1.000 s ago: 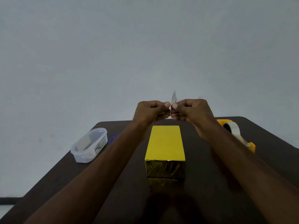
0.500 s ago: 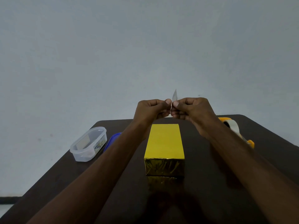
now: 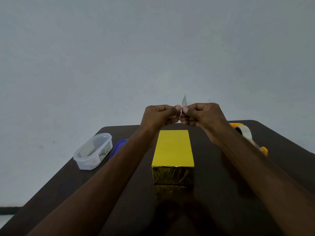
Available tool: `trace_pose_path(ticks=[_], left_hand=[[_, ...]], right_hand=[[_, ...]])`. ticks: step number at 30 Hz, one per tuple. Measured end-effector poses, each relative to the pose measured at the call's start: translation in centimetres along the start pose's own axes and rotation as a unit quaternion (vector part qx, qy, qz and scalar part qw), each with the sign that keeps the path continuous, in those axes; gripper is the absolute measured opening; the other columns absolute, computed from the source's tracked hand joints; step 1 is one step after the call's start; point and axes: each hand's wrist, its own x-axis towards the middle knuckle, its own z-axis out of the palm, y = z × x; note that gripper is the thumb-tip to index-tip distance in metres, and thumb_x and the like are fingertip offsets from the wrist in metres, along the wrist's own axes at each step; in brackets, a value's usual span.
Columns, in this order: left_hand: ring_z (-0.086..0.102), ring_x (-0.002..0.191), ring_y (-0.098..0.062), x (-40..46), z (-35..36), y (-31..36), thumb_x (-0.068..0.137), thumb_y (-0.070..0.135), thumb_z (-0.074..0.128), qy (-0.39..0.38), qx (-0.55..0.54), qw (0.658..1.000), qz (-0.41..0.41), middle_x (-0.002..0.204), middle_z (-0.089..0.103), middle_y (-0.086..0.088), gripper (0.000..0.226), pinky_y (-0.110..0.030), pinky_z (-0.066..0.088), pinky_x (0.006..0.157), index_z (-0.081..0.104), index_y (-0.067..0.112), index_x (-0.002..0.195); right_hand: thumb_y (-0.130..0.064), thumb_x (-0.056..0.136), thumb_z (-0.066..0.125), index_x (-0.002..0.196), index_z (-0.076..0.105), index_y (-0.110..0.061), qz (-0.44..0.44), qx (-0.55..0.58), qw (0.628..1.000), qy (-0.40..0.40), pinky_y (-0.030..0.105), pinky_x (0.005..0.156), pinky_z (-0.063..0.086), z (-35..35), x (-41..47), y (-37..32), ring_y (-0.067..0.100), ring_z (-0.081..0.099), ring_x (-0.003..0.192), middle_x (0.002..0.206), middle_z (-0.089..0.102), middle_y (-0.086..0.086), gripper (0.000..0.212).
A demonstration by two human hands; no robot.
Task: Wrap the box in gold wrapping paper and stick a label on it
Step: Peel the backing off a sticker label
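The box, wrapped in gold paper, lies lengthwise in the middle of the dark table. Above its far end, my left hand and my right hand meet thumb to thumb. Together they pinch a small white label that stands edge-on, its tip poking up above the thumbs. The label's lower part is hidden between the fingers. Both hands are held clear of the box.
A clear plastic container sits at the table's left edge, with its blue lid lying beside it, partly behind my left forearm. A yellow tape dispenser with a clear tape roll stands at the right, partly behind my right forearm.
Both hands have risen slightly with the label, still pinching it together. The box has stayed where it was.
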Motion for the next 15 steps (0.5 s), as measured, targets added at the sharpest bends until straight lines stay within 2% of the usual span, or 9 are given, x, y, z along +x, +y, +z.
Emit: trace_pose_path(ticks=[5,10,15], left_hand=[[0.067,0.076,-0.019,-0.08,0.04,-0.2,0.087,0.016,0.072,0.001,0.006,1.0,0.007,0.082,0.072,-0.014,0.02,-0.031,0.058,0.08,0.074,-0.003,0.091],[0.063,0.073,-0.02,-0.18,0.18,-0.42,0.087,0.016,0.072,0.019,0.017,0.999,0.025,0.081,0.07,-0.018,0.023,-0.032,0.057,0.078,0.073,-0.006,0.091],[0.06,0.066,-0.012,-0.15,0.33,-0.67,0.088,0.018,0.07,0.028,0.045,0.998,0.043,0.069,0.068,-0.004,0.018,-0.029,0.055,0.073,0.074,0.001,0.087]], right_hand=[[-0.011,0.092,0.065,0.096,0.072,0.001,0.006,0.008,1.0,0.004,0.037,0.077,0.06,0.04,-0.04,0.27,0.028,0.072,0.076,0.084,0.072,0.019,0.015],[-0.009,0.092,0.064,0.099,0.07,0.005,0.017,0.026,0.999,0.007,0.033,0.075,0.061,0.27,-0.15,0.16,0.025,0.072,0.074,0.084,0.071,0.02,0.017],[-0.008,0.091,0.065,0.102,0.068,0.01,0.035,0.059,0.998,0.003,0.031,0.072,0.062,0.43,-0.19,-0.02,0.024,0.072,0.073,0.085,0.07,0.022,0.022]])
